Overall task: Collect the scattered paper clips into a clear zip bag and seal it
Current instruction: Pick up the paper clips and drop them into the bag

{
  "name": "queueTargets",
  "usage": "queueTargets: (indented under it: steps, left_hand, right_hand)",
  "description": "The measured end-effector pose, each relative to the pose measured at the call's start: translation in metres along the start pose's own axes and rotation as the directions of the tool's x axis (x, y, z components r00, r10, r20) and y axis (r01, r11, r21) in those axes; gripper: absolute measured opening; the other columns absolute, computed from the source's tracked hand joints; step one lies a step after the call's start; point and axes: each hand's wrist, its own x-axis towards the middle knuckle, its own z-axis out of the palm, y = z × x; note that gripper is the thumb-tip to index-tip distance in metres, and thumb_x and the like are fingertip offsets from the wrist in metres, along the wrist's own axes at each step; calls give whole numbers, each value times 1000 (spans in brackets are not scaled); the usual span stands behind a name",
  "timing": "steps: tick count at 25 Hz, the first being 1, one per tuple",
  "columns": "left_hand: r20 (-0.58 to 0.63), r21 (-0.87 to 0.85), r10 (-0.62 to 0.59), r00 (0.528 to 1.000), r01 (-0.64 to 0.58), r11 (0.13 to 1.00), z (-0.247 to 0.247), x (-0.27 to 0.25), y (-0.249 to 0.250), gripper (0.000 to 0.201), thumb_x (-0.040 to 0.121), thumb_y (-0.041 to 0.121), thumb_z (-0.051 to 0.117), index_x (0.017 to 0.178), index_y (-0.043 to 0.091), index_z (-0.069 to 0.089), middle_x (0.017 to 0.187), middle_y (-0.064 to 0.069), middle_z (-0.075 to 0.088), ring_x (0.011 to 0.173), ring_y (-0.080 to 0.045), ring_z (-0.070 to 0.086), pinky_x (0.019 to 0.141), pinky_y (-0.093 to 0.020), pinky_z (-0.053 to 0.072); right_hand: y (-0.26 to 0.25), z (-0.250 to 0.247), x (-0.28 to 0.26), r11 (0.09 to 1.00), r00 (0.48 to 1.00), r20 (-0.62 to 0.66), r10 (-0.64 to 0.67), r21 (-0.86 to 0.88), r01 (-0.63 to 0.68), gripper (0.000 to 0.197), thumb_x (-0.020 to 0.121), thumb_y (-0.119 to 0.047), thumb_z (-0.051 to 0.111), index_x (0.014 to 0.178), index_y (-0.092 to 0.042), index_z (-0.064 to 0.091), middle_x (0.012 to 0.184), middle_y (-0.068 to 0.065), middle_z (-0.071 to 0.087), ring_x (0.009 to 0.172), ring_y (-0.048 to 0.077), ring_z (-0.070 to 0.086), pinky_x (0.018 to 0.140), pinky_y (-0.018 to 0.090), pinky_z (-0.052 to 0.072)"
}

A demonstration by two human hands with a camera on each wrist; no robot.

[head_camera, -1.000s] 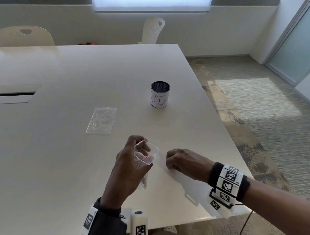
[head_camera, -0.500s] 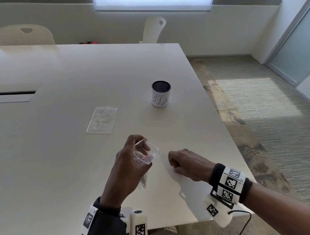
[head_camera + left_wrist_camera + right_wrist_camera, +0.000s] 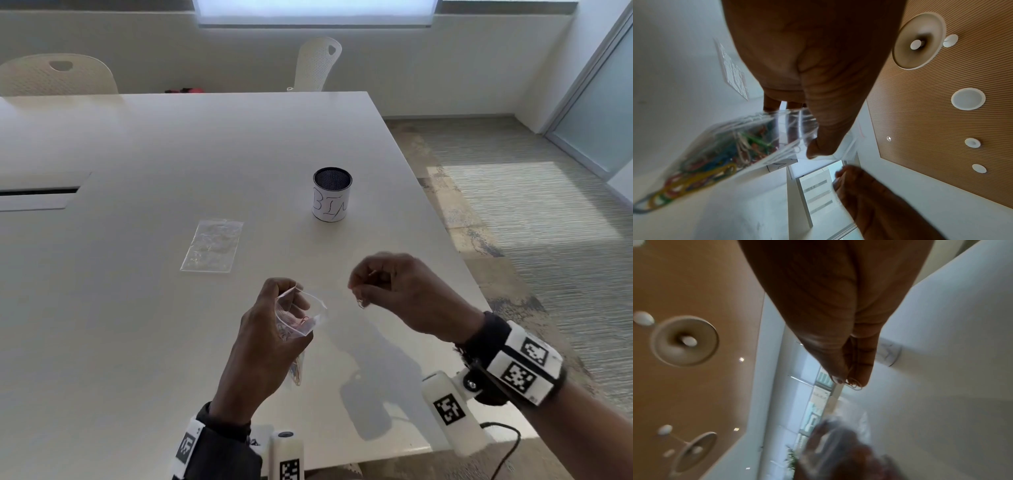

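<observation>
My left hand [image 3: 274, 325] grips a clear zip bag [image 3: 299, 317] above the table near its front edge, with the bag's mouth held wide. In the left wrist view the zip bag [image 3: 719, 154] holds several coloured paper clips [image 3: 701, 175]. To the right of the bag's mouth, my right hand [image 3: 387, 287] is lifted off the table and pinches a thin paper clip [image 3: 360, 303] between thumb and finger. The same paper clip [image 3: 854, 383] shows at the fingertips in the right wrist view, with the bag blurred below.
A second clear zip bag [image 3: 212, 245] lies flat on the white table [image 3: 137, 342] to the left. A mesh cup labelled BIN [image 3: 331, 198] stands behind the hands. The table's right edge and carpet are close on the right. Two chairs stand at the far side.
My right hand has risen from the table surface with a paper clip pinched and moved up beside the bag's mouth. The left hand and bag have stayed in place.
</observation>
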Motion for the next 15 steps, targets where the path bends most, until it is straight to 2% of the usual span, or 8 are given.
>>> queueTargets:
  steps: [2,4,6,8,10,12,15]
  left_hand:
    - [9,0,3,1000,-3,1000,4,0,0,44,83,9,84,112,29,56,96,11,73,81,-5,71,67,-10,53]
    - [10,4,10,1000,-10,1000,8,0,2,45,82,7,84,110,29,55,98,17,72,84,-5,71,67,-10,53]
    - [-3,6,12,1000,-12,1000,10,0,4,46,82,6,83,109,30,54,97,18,72,84,-3,71,66,-8,52]
    - [-13,8,10,1000,-10,1000,11,0,6,48,81,5,83,110,30,54,92,15,73,82,-1,72,65,-6,50]
    - [-14,7,15,1000,-15,1000,11,0,7,51,80,3,83,112,29,53,92,14,74,81,1,72,65,-6,50]
    - [-25,7,27,999,-27,1000,10,0,6,51,80,1,82,112,28,53,93,13,73,83,-1,72,65,-7,50]
    - [-50,-1,37,998,-37,999,8,0,6,50,82,3,80,114,30,53,99,13,74,86,-4,73,68,-10,53]
  right_hand:
    - [-30,3,-3,985,998,-47,-45,167,52,5,92,-3,77,92,-8,74,79,9,77,75,24,75,80,32,61]
    - [-52,12,-5,971,987,-119,-108,203,130,6,89,-3,80,90,-7,75,79,8,78,77,27,76,81,32,62]
    - [-62,22,-4,973,969,-171,-178,116,199,10,85,-3,83,85,-9,76,76,3,78,73,20,76,78,31,63]
    - [-63,29,-3,973,964,-133,-230,2,232,9,85,-5,83,83,-12,77,75,-2,78,71,12,75,76,31,62]
    - [-62,31,-4,964,961,-96,-261,-71,255,5,88,-11,82,87,-17,81,79,-6,76,75,11,72,75,31,59]
    - [-63,29,-10,955,960,-62,-273,-140,263,5,93,-27,79,93,-23,81,86,-11,70,77,8,65,72,26,55]
    - [-65,34,-24,919,977,55,-205,-332,211,25,88,-54,75,100,-32,75,91,-18,53,71,-1,52,66,15,41]
